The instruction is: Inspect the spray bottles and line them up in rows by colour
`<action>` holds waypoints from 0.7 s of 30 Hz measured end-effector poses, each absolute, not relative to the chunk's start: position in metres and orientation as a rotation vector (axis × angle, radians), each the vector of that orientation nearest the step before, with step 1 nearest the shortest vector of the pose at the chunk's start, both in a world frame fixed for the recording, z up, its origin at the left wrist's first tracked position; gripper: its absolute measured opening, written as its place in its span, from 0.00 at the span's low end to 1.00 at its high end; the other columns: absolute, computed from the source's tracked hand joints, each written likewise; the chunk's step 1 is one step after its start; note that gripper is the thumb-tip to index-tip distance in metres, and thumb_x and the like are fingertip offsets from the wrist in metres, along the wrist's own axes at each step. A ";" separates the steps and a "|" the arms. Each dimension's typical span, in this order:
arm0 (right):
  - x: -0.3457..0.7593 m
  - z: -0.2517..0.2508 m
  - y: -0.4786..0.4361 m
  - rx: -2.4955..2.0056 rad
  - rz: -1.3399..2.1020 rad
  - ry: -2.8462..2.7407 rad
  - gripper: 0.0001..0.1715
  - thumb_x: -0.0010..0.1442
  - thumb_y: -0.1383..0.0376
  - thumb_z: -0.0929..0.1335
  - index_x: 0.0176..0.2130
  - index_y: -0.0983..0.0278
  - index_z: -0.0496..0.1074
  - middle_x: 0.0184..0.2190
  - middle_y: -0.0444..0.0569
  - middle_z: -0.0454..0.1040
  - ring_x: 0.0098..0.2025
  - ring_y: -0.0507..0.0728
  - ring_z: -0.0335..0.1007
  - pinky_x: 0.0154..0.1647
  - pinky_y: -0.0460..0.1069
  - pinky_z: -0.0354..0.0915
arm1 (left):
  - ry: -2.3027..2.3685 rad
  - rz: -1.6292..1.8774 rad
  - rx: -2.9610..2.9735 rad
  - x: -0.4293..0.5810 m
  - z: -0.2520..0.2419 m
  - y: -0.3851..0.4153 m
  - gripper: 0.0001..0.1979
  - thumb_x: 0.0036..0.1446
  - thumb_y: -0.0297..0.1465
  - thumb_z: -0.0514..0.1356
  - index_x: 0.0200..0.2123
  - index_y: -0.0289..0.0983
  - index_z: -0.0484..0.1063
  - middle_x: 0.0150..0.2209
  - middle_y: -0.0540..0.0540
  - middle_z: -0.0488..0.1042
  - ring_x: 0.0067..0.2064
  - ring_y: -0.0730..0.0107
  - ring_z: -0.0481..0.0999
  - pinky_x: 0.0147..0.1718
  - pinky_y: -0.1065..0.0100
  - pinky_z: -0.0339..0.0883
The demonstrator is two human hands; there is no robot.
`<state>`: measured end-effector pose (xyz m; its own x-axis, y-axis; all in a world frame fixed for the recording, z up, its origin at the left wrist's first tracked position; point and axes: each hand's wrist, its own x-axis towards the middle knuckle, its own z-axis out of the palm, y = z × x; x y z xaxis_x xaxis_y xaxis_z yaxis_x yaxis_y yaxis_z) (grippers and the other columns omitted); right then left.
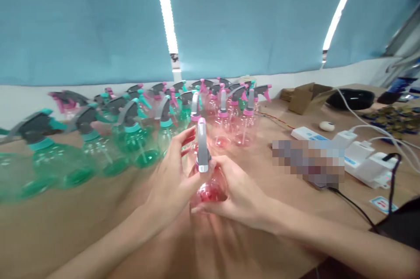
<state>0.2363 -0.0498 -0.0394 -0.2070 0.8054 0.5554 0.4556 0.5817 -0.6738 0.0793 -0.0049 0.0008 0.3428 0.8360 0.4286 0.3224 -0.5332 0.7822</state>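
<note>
Two bare hands close around one spray bottle (211, 189) at the middle of the desk (259, 160), well apart from its far edge. The left hand (172, 169) curls about the neck, thumb in front and fingers behind; the right hand (241, 189) grips the body, its thumb low across the near side. The bottle is clear pink, rounded and upright, with a deeper red glow toward its base and a grey head tipped in pink; I cannot tell whether its base touches the desk. Beyond the fingers stand more pink bottles (244, 132), and green bottles (141, 152) with turquoise collars spread toward the desk's left edge. Toward the right edge lie a white power strip (310, 134) with plugs and a white mouse (327, 126), and an open cardboard box (308, 98) sits near the far edge.
</note>
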 end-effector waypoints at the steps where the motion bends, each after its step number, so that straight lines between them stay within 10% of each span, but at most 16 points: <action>1: 0.226 -0.039 -0.050 -1.019 0.461 -1.868 0.35 0.48 0.53 0.77 0.50 0.57 0.63 0.48 0.50 0.72 0.49 0.63 0.70 0.48 0.59 0.68 | 1.026 1.147 2.009 0.071 0.004 -0.007 0.31 0.53 0.39 0.63 0.59 0.45 0.58 0.59 0.43 0.64 0.59 0.53 0.66 0.56 0.51 0.63; 21: 0.166 -0.071 -0.021 -0.848 0.484 -2.232 0.48 0.55 0.41 0.68 0.63 0.62 0.53 0.57 0.59 0.68 0.55 0.67 0.67 0.54 0.64 0.64 | 1.009 1.160 1.956 -0.019 0.005 -0.006 0.13 0.51 0.26 0.53 0.41 0.41 0.63 0.26 0.55 0.62 0.31 0.71 0.68 0.29 0.69 0.62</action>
<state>0.1659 -0.0205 -0.0707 -0.5477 0.6904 0.4727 0.4327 0.7172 -0.5462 -0.0186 -0.0058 0.0051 0.3153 0.8554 0.4109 0.2881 -0.4988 0.8174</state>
